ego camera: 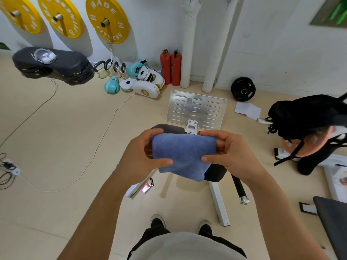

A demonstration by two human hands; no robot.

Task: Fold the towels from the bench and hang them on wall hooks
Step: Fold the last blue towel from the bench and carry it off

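Towel (pixel 183 156), blue and folded, is held in the air above the desk (pixel 216 172), long axis running left to right, pinched at its sides by left hand (pixel 142 156) and right hand (pixel 229 152), equally near.

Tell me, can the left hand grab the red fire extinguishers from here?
Probably not. The left hand is busy holding the blue towel, and the fire extinguishers stand far off by the wall, past the bench.

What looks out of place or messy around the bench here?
The blue towel itself looks neatly folded between the left hand and right hand. Odd bits: a white cable trails loose across the floor, and a black weight plate leans against the wall.
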